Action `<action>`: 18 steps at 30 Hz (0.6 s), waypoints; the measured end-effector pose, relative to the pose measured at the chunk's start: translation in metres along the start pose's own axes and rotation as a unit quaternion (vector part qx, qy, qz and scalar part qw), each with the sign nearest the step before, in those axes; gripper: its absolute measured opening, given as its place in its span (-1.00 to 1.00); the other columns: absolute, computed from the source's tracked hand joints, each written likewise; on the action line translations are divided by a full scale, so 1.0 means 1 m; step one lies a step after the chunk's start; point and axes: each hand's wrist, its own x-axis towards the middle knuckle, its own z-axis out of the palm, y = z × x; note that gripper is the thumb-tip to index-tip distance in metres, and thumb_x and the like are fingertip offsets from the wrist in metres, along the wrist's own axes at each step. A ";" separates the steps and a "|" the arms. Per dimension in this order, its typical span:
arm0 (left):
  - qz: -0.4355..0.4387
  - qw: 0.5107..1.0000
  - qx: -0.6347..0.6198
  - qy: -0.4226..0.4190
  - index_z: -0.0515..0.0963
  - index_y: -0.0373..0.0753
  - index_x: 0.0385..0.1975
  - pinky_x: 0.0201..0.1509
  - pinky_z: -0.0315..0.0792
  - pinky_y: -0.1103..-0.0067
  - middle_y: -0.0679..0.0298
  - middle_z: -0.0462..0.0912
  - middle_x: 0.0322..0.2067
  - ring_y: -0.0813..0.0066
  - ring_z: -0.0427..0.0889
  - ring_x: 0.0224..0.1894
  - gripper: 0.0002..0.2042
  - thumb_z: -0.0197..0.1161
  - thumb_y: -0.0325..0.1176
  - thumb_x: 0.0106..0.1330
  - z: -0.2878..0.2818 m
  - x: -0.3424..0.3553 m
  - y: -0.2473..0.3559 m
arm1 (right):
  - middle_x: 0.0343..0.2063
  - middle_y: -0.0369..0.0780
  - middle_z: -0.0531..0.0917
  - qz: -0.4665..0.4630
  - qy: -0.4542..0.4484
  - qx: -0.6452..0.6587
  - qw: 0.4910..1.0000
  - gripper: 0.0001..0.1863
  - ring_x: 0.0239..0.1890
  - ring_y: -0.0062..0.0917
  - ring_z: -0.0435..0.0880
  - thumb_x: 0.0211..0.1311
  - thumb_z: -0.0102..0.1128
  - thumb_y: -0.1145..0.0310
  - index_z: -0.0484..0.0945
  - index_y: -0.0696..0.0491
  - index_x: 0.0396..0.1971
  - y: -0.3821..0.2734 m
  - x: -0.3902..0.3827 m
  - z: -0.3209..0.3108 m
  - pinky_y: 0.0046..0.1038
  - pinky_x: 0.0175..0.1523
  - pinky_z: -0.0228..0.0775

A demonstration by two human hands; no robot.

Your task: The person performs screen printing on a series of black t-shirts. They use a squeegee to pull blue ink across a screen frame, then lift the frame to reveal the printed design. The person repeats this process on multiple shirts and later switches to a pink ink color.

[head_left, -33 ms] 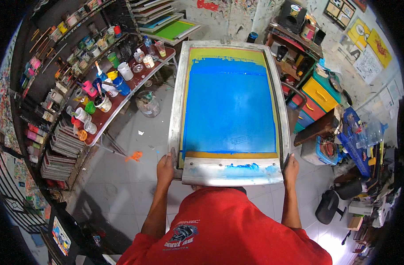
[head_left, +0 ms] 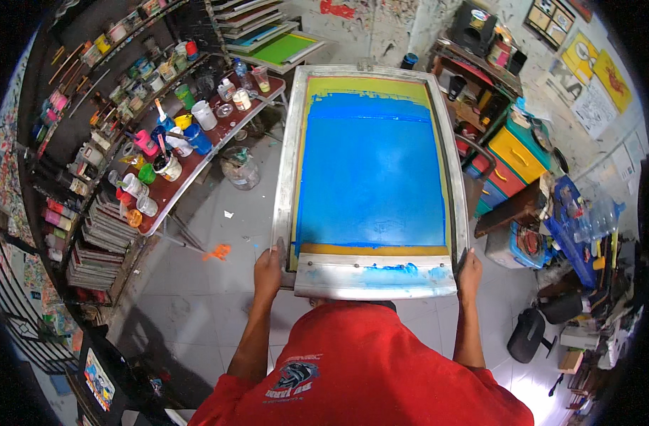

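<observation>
A large screen-printing frame [head_left: 284, 177] with pale metal rails lies in front of me. Blue ink [head_left: 370, 170] covers most of its yellow-green mesh [head_left: 367, 84]. Across its near end sits a wide silver metal plate [head_left: 338, 280], smeared with blue along its upper part. My left hand [head_left: 267, 271] grips the frame's near left corner, fingers closed around the edge. At the near right corner my right hand [head_left: 470, 273] is closed on the opposite side. The undersides of both grips are hidden, as is whatever supports the frame.
Left of the frame, a narrow table [head_left: 169, 197] carries cups and ink pots before crowded shelves [head_left: 101, 135]. A clear bucket [head_left: 240, 169] stands on the floor. Right are a colourful drawer unit [head_left: 514, 153], a storage box [head_left: 514, 245] and a black chair [head_left: 526, 334]. Stacked screens [head_left: 285, 50] stand behind.
The whole view has shifted very slightly. Both hands keep the same hold on the frame.
</observation>
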 end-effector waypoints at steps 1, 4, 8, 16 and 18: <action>-0.006 1.000 -0.004 -0.006 0.49 -0.41 -0.40 -0.25 0.35 0.39 0.04 0.52 -0.52 0.25 0.48 -0.41 -0.52 -0.10 -0.01 0.40 0.006 0.016 -0.012 | -0.68 -0.16 0.42 -0.038 0.043 0.002 0.998 -0.43 -0.57 -0.43 0.33 0.39 -0.21 0.02 0.43 0.28 -0.54 0.008 0.012 0.011 -0.30 -0.39 0.18; 0.047 0.997 0.060 0.004 0.50 -0.41 -0.36 -0.22 0.35 0.39 0.00 0.53 -0.49 0.20 0.50 -0.39 -0.51 -0.11 -0.01 0.40 0.004 0.058 -0.012 | -0.63 -0.13 0.46 -0.013 0.009 -0.002 1.000 -0.42 -0.53 -0.41 0.36 0.41 -0.22 0.02 0.47 0.28 -0.49 -0.048 0.034 0.035 -0.30 -0.35 0.21; 0.013 0.999 0.038 0.018 0.47 -0.43 -0.39 -0.23 0.34 0.34 -0.04 0.52 -0.50 0.10 0.49 -0.40 -0.49 -0.13 0.01 0.41 0.015 0.102 0.031 | -0.65 -0.13 0.45 -0.017 0.019 -0.007 1.000 -0.40 -0.55 -0.39 0.37 0.41 -0.24 0.00 0.46 0.29 -0.50 -0.060 0.090 0.064 -0.30 -0.36 0.18; 0.018 0.999 0.016 0.048 0.44 -0.44 -0.45 -0.28 0.32 0.31 -0.08 0.49 -0.54 0.09 0.47 -0.43 -0.52 -0.10 -0.04 0.40 0.045 0.219 0.063 | -0.67 -0.14 0.40 -0.039 -0.028 0.001 0.999 -0.37 -0.55 -0.45 0.28 0.41 -0.24 -0.01 0.37 0.31 -0.59 -0.117 0.210 0.141 -0.29 -0.37 0.17; 0.009 0.998 0.025 0.054 0.44 -0.45 -0.46 -0.28 0.32 0.29 -0.10 0.49 -0.53 0.04 0.48 -0.42 -0.53 -0.09 -0.05 0.39 0.054 0.246 0.067 | -0.67 -0.13 0.39 -0.027 -0.056 -0.009 0.998 -0.36 -0.55 -0.45 0.28 0.40 -0.23 -0.02 0.36 0.31 -0.59 -0.136 0.241 0.158 -0.28 -0.36 0.17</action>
